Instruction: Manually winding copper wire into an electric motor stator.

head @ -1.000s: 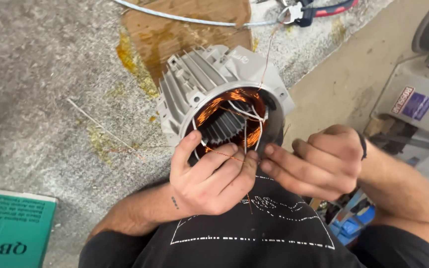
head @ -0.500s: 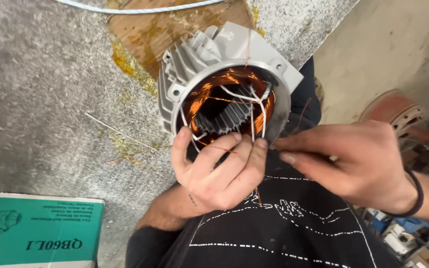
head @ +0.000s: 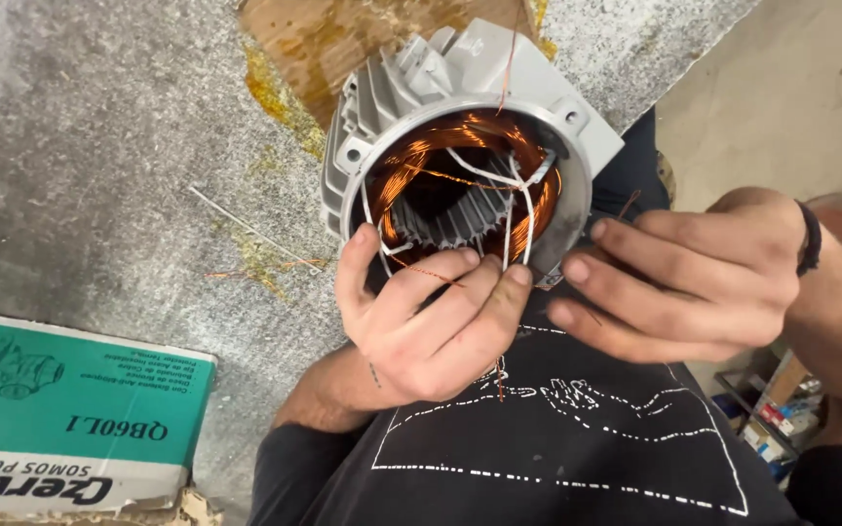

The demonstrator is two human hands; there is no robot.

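A grey finned motor housing lies on its side at the bench edge, its open end facing me. Inside it are copper windings and white lead wires. My left hand grips the housing's lower rim, thumb at the left and fingers curled over the leads. A thin copper wire runs across those fingers. My right hand is at the rim's right side, fingers pressed together on a fine copper strand whose end sticks up above the index finger.
The housing rests on a grey speckled bench top with a brown stained patch behind it. A green and white cardboard box lies at the lower left. Loose wire scraps lie on the bench. Floor and clutter are at the right.
My right hand has drawn away to the right from my left hand's fingers and now sits by the rim. My left hand has kept its grip on the housing.
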